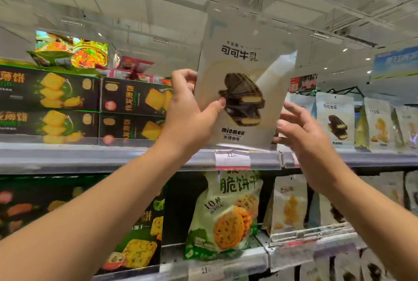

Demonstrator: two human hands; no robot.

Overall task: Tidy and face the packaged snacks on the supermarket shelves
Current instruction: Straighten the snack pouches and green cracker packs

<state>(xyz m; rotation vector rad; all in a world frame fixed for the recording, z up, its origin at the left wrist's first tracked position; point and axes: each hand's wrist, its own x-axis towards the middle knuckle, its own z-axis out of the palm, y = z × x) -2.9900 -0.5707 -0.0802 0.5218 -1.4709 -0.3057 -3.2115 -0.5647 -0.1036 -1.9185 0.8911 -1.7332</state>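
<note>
A tall white snack bag (243, 59) printed with dark chocolate biscuits stands upright at the front of the top shelf (90, 156). My left hand (192, 108) grips its left edge, thumb across the front and fingers curled behind. My right hand (303, 131) hovers by the bag's lower right corner with fingers spread; contact with the bag is unclear. A matching bag (336, 120) stands further right on the same shelf.
Dark green biscuit boxes (49, 102) are stacked on the top shelf to the left. Pale bags with yellow snacks (377, 122) line the right. Below, a green cracker bag (226, 217) and a white bag (289, 206) sit on the lower shelf (228, 260).
</note>
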